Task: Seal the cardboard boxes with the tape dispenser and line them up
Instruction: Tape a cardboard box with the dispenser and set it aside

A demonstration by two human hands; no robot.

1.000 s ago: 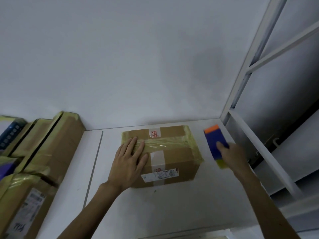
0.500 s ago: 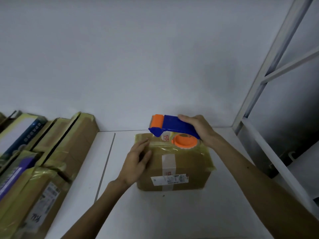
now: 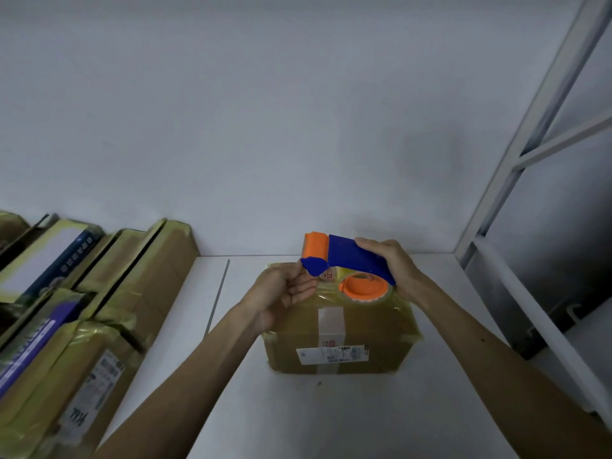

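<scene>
Gripping the blue handle of the tape dispenser (image 3: 351, 256), the right hand (image 3: 394, 263) holds it just above the far top edge of the cardboard box (image 3: 364, 329), which sits on the white table (image 3: 331, 419). The left hand (image 3: 284, 289), fingers curled, meets the dispenser's blue nose; whether it pinches tape cannot be told. Other taped boxes (image 3: 139, 286) stand in a row along the left, well apart.

A plain white wall (image 3: 298, 127) fills the upper view, lit dimly and evenly, with a soft shadow toward its right; below it lies a white table (image 3: 331, 422), meeting the wall in a straight line; a thin seam (image 3: 217, 299) splits the tabletop at left; a white metal frame (image 3: 533, 127) of post and crossbars stands at right, with dark space behind it.
</scene>
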